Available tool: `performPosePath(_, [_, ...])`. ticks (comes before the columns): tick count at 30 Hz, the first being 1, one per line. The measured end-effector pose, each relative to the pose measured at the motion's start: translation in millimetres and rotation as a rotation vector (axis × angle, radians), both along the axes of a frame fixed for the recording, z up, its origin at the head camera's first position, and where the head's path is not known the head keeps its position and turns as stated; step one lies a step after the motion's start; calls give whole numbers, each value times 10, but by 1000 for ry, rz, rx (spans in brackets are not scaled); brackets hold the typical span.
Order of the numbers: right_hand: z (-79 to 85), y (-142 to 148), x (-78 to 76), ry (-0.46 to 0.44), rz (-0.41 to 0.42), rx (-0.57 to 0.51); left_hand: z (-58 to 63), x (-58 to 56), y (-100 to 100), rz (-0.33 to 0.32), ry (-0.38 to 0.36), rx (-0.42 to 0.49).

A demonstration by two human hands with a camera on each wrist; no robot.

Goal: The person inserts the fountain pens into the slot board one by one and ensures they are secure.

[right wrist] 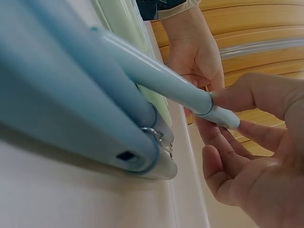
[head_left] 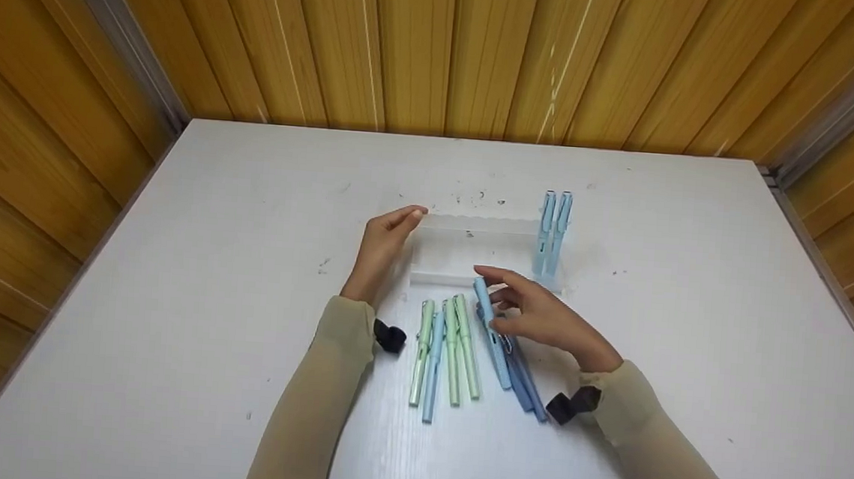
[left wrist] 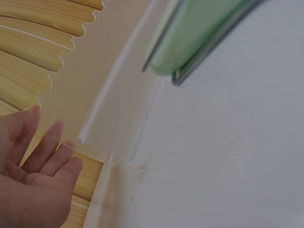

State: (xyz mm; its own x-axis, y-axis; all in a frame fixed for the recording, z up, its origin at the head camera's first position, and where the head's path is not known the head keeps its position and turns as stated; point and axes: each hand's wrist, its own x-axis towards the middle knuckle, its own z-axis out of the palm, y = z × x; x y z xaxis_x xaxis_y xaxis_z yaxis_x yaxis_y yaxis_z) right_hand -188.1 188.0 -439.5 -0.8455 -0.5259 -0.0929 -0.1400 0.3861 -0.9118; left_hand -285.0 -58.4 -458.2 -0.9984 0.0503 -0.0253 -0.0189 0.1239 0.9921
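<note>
The person's left forearm angled up and slightly inward over the white table (head_left: 203, 329), and the left hand (head_left: 380, 247) was bent at the back left corner of a clear rack (head_left: 447, 279). Its thumb and index finger pinched the upper edge there; the left wrist view showed the remaining fingers loosely bent beside the transparent panel.

The right forearm slanted in from the lower right, its hand (head_left: 542, 311) reaching leftward just in front of the rack. Thumb and fingertips gripped a light blue pen (head_left: 498, 357) near its upper end, the thumb on one side and a finger opposite, while other fingers curled in toward the palm. The pen sloped, its gripped end toward the rack and its other end toward the person; whether that lower end touched the table could not be told.

Beside the held pen, two darker blue pens (head_left: 519, 389) lay partly under the right hand. To the left, three green pens (head_left: 453, 361) and another blue pen (head_left: 433, 368) lay side by side. Two upright pens (head_left: 546, 218), also light blue, stood at the rack's right end.
</note>
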Motion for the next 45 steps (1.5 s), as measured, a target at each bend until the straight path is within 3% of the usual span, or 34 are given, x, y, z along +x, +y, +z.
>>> performPosePath(7, [56,21,2,33,19,-11,4,-3,9,4,3,0])
performPosePath(19, [102,19,4,-41,-70,-94,16,-1,12,-3,-20,-14])
performPosePath(30, [100,11,7,-68,-70,-146,9,-13,19,5,3,-16])
performPosePath(40, [107,9,-2,-20,-91,-90,20,8,-6,0,-17,5])
performPosePath(45, [126,40,-4,23,-74,-107,-1,3,-1,-4,13,-17])
